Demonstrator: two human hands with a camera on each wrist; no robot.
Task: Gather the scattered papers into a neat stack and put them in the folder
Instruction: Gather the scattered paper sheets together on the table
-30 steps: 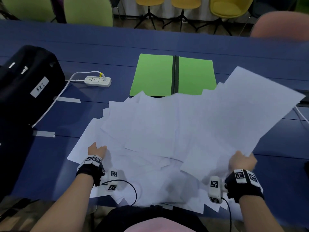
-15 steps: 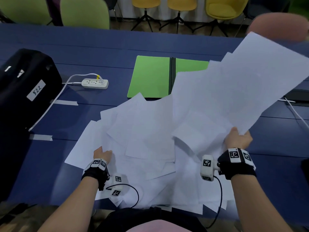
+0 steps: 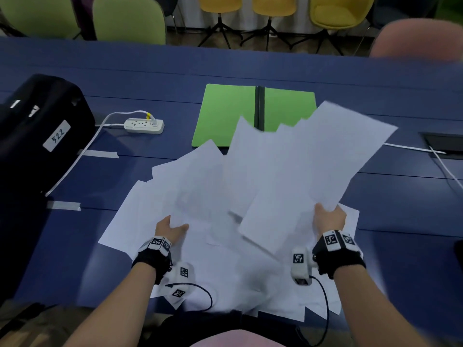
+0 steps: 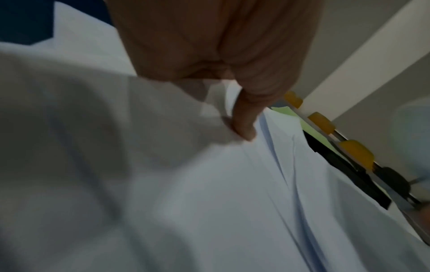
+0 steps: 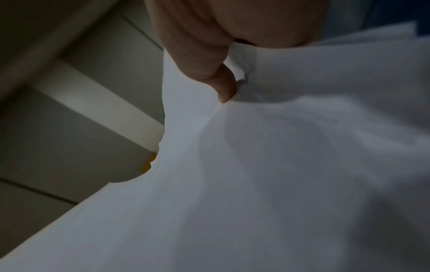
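Right hand (image 3: 328, 219) grips the near edge of a fanned bunch of white sheets (image 3: 308, 166), lifted off the bench (image 3: 275, 66) & tilted up toward the far right; right wrist view shows the thumb (image 5: 223, 86) curled over the top of the sheets w/ the other fingers hidden underneath, paper creasing at the pinch. Left hand (image 3: 170, 229) sits at the near left of the loose papers (image 3: 162, 204) still spread flat on the bench; left wrist view shows the thumb (image 4: 244, 121) pressing down on a sheet edge that's bunched & raised, so it looks like a pinch on that sheet, rest of the fingers out of sight. Loose papers overlap at all angles, some hanging past the near bench edge. Lifted bunch is uneven, corners sticking out in steps, & its far end covers the near right part of the green folder (image 3: 225, 113). Folder lies open & flat further back on the bench, dark spine down the middle, holding no paper that can be seen. To the left: white power strip (image 3: 144, 125) w/ its cable running toward a black bag (image 3: 37, 126) labelled 522, plus 2 strips of grey tape (image 3: 100, 154) on the bench surface. Beyond the bench, green & yellow chairs (image 3: 270, 6)
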